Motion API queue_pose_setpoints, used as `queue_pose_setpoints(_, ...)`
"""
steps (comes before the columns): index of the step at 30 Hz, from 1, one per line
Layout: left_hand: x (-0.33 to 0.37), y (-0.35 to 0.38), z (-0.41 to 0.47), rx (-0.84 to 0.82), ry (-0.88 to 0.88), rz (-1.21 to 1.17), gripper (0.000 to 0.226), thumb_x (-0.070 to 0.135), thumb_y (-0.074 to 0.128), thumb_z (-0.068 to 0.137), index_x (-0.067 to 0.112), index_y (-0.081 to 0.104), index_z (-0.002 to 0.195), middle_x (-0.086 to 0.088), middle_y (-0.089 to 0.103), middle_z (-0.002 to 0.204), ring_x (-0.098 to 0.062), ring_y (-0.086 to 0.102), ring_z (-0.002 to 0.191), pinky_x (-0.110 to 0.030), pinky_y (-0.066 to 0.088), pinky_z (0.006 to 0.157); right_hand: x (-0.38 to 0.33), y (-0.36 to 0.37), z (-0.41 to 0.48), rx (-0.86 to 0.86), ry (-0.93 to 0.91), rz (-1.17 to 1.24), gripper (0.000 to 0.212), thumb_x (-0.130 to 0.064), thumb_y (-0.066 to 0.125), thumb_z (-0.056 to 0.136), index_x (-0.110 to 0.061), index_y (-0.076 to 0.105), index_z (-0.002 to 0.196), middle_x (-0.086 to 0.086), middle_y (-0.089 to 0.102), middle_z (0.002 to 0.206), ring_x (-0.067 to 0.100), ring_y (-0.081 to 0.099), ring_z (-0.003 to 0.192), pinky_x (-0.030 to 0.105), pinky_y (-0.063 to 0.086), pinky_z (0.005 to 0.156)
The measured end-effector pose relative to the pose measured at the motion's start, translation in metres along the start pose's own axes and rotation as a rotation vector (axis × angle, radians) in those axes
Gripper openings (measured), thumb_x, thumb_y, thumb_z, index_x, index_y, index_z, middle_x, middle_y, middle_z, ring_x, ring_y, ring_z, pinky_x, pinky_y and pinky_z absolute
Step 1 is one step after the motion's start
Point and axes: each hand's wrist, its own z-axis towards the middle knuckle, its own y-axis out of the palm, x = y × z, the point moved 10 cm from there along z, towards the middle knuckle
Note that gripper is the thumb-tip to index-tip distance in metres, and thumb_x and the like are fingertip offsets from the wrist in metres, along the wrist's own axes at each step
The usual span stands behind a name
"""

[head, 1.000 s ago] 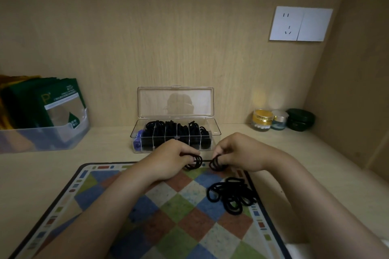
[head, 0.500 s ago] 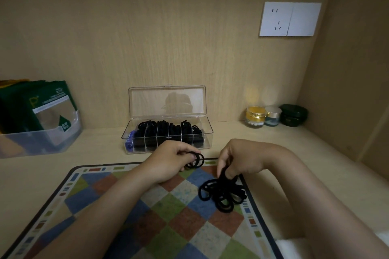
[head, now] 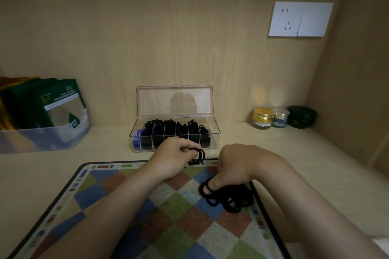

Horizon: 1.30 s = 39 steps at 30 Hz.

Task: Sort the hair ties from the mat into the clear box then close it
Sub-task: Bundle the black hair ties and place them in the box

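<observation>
Mat point(head: 130, 212) nearest. Right hand point(head: 235, 166) at 4 o'clock on it, fingers down in the pile of black hair ties point(head: 229, 197), pinching one. Left hand point(head: 174, 157) at 12 o'clock grips a few ties point(head: 199, 155). Beyond, clear box point(head: 175, 135) on the surface, lid up, ties inside.

On the table point(head: 294, 153) at my far left stands a translucent bin point(head: 48, 136) packed with upright green packets point(head: 56, 103). At the back right corner, three small jars sit in a row, just beside one another: a gold jar point(head: 262, 117), a silver-capped jar point(head: 280, 117) and a dark green jar point(head: 301, 116). A white wall socket point(head: 300, 19) is mounted on the wooden back panel point(head: 147, 27) above them.
</observation>
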Motion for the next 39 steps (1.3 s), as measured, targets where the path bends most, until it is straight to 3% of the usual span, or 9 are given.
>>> queue_pose_setpoints(4,0.001,0.0,0.0,-0.002,0.004,0.0,0.021,0.019,0.064,0.095,0.031,0.075,0.109,0.003,0.073,0.083,-0.008,0.066,0.066,-0.022,0.052,0.07,-0.02,0.006,-0.002,-0.062,-0.124,-0.009,0.038,-0.055,0.077,0.071,-0.019,0.076,0.084,-0.004,0.071,0.078,0.017,0.068,0.08,0.032,0.054,0.069)
queue_pose_setpoints(7,-0.003,-0.001,0.002,0.001,-0.02,-0.051,0.021,0.019,0.065,0.094,0.029,0.075,0.109,0.0,0.074,0.084,-0.009,0.068,0.067,-0.027,0.055,0.075,-0.026,0.01,0.0,-0.11,-0.228,0.155,0.015,-0.035,0.077,0.078,-0.023,0.077,0.087,-0.007,0.073,0.081,0.01,0.066,0.078,0.028,0.053,0.074)
queue_pose_setpoints(14,-0.013,0.001,-0.001,0.03,-0.114,-0.392,0.02,0.003,0.067,0.091,0.012,0.075,0.107,-0.007,0.075,0.092,-0.015,0.073,0.083,-0.018,0.057,0.063,-0.013,-0.013,0.013,0.042,-0.34,0.853,0.012,-0.018,0.073,0.089,-0.006,0.076,0.085,0.005,0.072,0.071,0.014,0.058,0.054,0.025,0.043,0.057)
queue_pose_setpoints(20,-0.012,0.018,-0.005,-0.146,-0.189,-0.674,0.027,0.014,0.074,0.085,0.004,0.074,0.11,-0.013,0.077,0.099,-0.02,0.075,0.088,-0.026,0.061,0.073,-0.006,-0.009,0.024,0.142,-0.173,1.016,0.017,-0.022,0.07,0.09,-0.008,0.071,0.08,0.005,0.07,0.066,0.008,0.051,0.041,0.02,0.025,0.042)
queue_pose_setpoints(25,-0.005,0.027,-0.008,-0.252,-0.218,-0.856,0.026,0.019,0.051,0.101,0.002,0.069,0.111,-0.014,0.075,0.104,-0.027,0.073,0.098,-0.037,0.061,0.084,0.009,-0.009,0.031,0.26,-0.026,1.02,0.016,-0.013,0.066,0.092,-0.009,0.068,0.077,0.021,0.061,0.062,0.017,0.049,0.039,0.017,0.027,0.036)
queue_pose_setpoints(28,-0.007,0.026,-0.006,-0.256,-0.184,-0.755,0.029,0.018,0.054,0.101,0.002,0.067,0.122,-0.014,0.072,0.117,-0.025,0.07,0.109,-0.035,0.058,0.091,0.011,-0.008,0.03,0.263,-0.019,1.06,0.013,-0.009,0.066,0.091,-0.003,0.068,0.081,0.015,0.058,0.051,0.012,0.046,0.031,0.018,0.031,0.033)
queue_pose_setpoints(31,-0.015,0.024,-0.002,-0.197,-0.188,-0.688,0.027,0.008,0.054,0.1,0.003,0.068,0.122,-0.013,0.071,0.118,-0.02,0.07,0.107,-0.028,0.059,0.085,0.009,-0.002,0.032,0.194,-0.031,1.117,0.021,-0.013,0.073,0.088,0.007,0.07,0.093,0.016,0.064,0.057,0.013,0.053,0.036,0.02,0.041,0.035)
queue_pose_setpoints(36,-0.026,0.011,0.002,-0.033,-0.22,-0.628,0.023,0.006,0.057,0.098,0.008,0.07,0.117,-0.014,0.07,0.115,-0.02,0.073,0.096,-0.03,0.061,0.083,0.017,-0.003,0.031,0.199,-0.001,1.184,0.012,0.002,0.058,0.095,0.002,0.069,0.09,0.015,0.069,0.066,0.013,0.062,0.044,0.021,0.046,0.038)
queue_pose_setpoints(39,-0.032,0.001,0.002,0.063,-0.216,-0.556,0.025,0.007,0.058,0.098,0.011,0.069,0.12,-0.012,0.068,0.119,-0.019,0.073,0.094,-0.03,0.061,0.082,0.014,-0.009,0.029,0.204,-0.059,1.267,0.011,-0.005,0.062,0.094,-0.001,0.072,0.092,0.014,0.072,0.075,0.013,0.062,0.05,0.02,0.042,0.038)
